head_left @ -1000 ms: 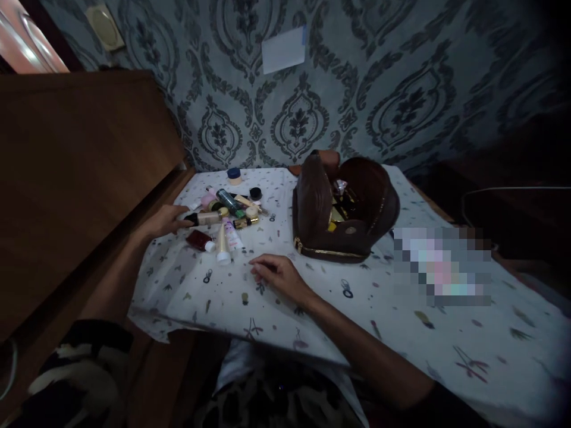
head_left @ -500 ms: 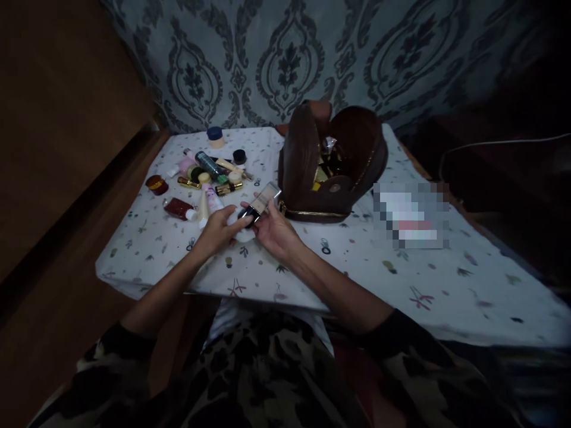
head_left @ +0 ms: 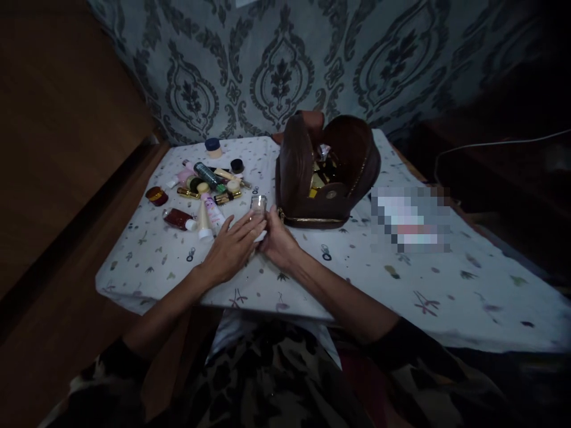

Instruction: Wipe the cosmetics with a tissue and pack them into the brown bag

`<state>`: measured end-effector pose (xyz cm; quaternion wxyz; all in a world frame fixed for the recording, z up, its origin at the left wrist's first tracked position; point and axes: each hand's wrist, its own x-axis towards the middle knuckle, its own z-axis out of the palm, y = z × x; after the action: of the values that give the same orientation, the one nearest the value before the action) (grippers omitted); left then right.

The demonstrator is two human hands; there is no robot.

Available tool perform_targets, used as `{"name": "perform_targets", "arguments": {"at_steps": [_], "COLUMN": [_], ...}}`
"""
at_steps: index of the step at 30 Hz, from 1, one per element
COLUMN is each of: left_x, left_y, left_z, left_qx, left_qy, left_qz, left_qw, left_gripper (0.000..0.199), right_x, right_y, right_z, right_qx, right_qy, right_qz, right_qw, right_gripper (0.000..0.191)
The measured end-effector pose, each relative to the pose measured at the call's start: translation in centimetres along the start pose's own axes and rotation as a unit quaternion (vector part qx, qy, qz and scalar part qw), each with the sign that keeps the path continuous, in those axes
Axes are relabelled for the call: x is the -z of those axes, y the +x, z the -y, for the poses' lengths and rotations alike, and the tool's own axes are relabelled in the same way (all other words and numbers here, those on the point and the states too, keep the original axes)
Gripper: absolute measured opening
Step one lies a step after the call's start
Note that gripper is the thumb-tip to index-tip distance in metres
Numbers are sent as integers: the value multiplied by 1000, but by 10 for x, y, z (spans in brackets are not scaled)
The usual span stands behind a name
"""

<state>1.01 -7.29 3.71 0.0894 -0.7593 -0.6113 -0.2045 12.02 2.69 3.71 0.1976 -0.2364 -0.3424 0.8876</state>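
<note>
Between my two hands is a small clear, square-sided foundation bottle [head_left: 258, 205] with beige contents. Its glass end points away from me, and the black cap is hidden under my fingers. My left hand [head_left: 234, 242] lies over the near part of the bottle, fingers together and pressed on it. From the right side and below, my right hand [head_left: 281, 241] grips the bottle, thumb up along its edge. A bit of thin white material [head_left: 261, 236], perhaps a wipe, shows between the hands. Just left of them lie a cream tube [head_left: 204, 221] and a pink-and-white tube [head_left: 214, 209].
An open brown bag [head_left: 297, 178] with items inside stands right of the bottle. Several cosmetics, including a red bottle [head_left: 178, 219], an amber jar [head_left: 156, 195], a green tube [head_left: 207, 174] and a blue-lidded jar [head_left: 213, 148], lie at left. A blurred-out flat item [head_left: 410, 220] lies at right.
The bottle has turned from a slant to pointing straight away from me. My left hand has slid forward over it, covering the black cap. The view has shifted slightly.
</note>
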Motion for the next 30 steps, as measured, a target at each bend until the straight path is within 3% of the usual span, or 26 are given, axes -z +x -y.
{"name": "perform_targets", "arguments": {"at_steps": [6,9,11,13,16,18,20,22,25,28,30], "left_x": [-1,4,10,15,19,17,12,7,-1,-5,-8], "left_y": [28,46,54,58,53,47,42,42,49,56,59], "left_z": [26,46,56,57,44,31,23,25,40,58,65], "left_qx": [46,137,218,258,201,150,135,142,182,238,255], "left_qy": [-63,-95,-119,-138,-145,-121,-81,-69,-140,-221,-255], "left_qz": [-81,-130,-140,-147,-138,-93,-47,-41,-102,-168,-206], "left_qw": [994,977,959,945,959,977,986,987,968,931,910], "left_gripper": [42,38,35,36,37,37,37,40,45,51,56], "right_x": [-1,1,1,1,1,2,4,6,7,6,5], "right_y": [3,2,0,-1,1,4,7,8,5,0,-2], "right_z": [-3,-6,-6,-7,-8,-9,-11,-11,-6,1,3], "right_qx": [23,15,19,31,66,85,83,72,63,64,81], "right_qy": [-14,-45,-57,-70,-99,-120,-138,-146,-85,11,31], "right_qz": [-8,-12,6,24,28,16,3,-2,13,40,48], "right_qw": [1000,999,998,997,992,989,987,987,994,997,995], "right_gripper": [47,36,30,24,16,15,19,22,27,44,46]}}
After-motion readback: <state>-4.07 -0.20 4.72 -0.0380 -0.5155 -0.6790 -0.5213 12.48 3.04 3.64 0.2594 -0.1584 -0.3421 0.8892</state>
